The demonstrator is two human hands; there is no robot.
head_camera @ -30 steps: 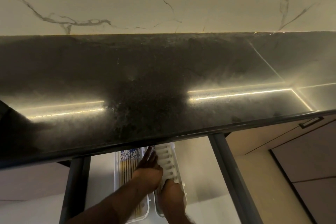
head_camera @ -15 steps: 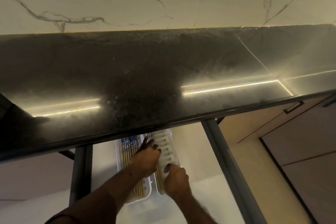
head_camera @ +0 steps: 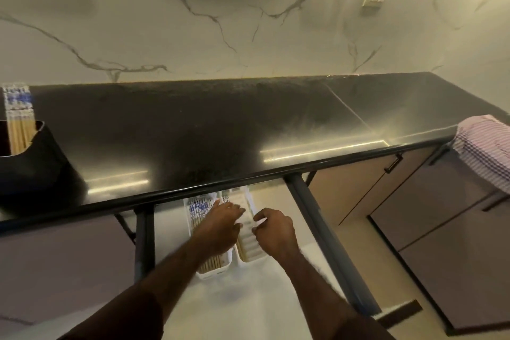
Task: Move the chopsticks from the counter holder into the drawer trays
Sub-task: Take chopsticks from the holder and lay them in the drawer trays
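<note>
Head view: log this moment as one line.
left hand over chopsticks in left tray | right hand on right tray | holder still stocked

A person reaches both arms into an open drawer (head_camera: 325,243) under a dark counter (head_camera: 220,132). Two white trays sit side by side in the drawer. The left tray (head_camera: 212,270) is full of chopsticks (head_camera: 197,205) with blue and white tops. The left hand (head_camera: 220,222) lies flat over them with its fingers out. The right hand (head_camera: 274,229) has bent fingers on the edge of the right tray (head_camera: 248,248), which has ridges. On the counter, far left, a black holder (head_camera: 38,157) has more chopsticks (head_camera: 19,116) standing in it. A striped cloth (head_camera: 485,146) hangs at the right edge.
</note>
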